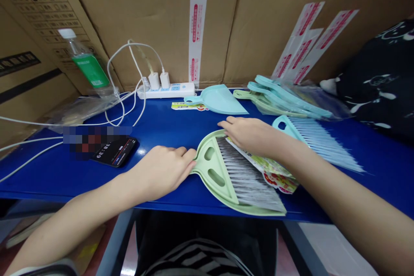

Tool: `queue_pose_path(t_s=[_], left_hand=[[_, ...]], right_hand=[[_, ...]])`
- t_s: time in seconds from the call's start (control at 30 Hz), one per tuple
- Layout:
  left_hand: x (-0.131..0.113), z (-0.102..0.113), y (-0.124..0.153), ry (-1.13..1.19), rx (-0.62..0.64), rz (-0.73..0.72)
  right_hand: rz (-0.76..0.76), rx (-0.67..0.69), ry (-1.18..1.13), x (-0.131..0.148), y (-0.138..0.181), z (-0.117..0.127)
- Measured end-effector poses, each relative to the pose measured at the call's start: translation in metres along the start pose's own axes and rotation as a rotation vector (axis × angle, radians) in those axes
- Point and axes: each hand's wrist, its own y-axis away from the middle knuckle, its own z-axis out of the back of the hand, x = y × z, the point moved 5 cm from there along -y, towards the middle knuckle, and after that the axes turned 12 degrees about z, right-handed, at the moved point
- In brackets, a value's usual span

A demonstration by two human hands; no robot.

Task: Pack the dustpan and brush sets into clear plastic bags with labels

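- Blue table point(168, 136): the set sits at its near edge, around centre, handle end left, wide end right.
- Green dustpan point(226, 202): bottom of the stack. Looks like thin moulded plastic; should be light, stiff, a bit slick, hard to break. Wide right edge probably flexes most, so poor lifting spot.
- Brush point(228, 192): nested in the pan. Head looks rigid, decent backup grip at its cut-outs.
- Grey bristles point(255, 185): point right, look soft and splayed; will bend if squeezed, don't grab there.
- Left hand point(168, 166): clamped round the handle end point(196, 166). Good hold; likely keeps pan and brush together, though the fist hides most of it.
- Right hand point(247, 133): over the far side, at the card. Can't tell if fingertips are pinching or just resting.
- Printed card point(276, 174): over the far bristles, maybe more than one. Looks thin, glossy, easily creased; take by an edge.
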Motion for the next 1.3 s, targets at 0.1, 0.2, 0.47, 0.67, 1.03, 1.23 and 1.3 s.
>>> queue_pose_path(t_s=[0.1,0.2,0.47,0.67,1.03,1.23,1.3], left_hand=[[-0.0004,-0.0007,0.0003,-0.005,-0.004,0.002],[-0.0004,-0.0022,-0.0001,-0.013,0.008,0.009],[-0.0001,-0.0026,0.0009,-0.007,0.006,0.006],[0.0,-0.0021,0.0,-0.008,0.007,0.012],[-0.0002,-0.0032,-0.0005,-0.007,0.0,0.005],[-0.001,-0.0029,-0.0009,-0.02,-0.007,0.009],[-0.0011,-0.003,-0.001,-0.022,0.0,0.012]], right_hand=[[0.004,-0.007,-0.005,-0.0002,-0.0001,-0.0011],[0.001,-0.006,-0.009,-0.0006,-0.0002,-0.0016],[0.001,0.001,-0.018,0.0003,-0.0003,0.0011],[-0.006,0.013,-0.036,0.0007,0.0002,0.0019],[-0.004,0.005,-0.003,0.0013,0.0,0.0012],[-0.012,-0.006,-0.005,0.0021,-0.0001,0.0019],[-0.011,-0.006,0.001,0.0022,-0.0003,0.0011]])
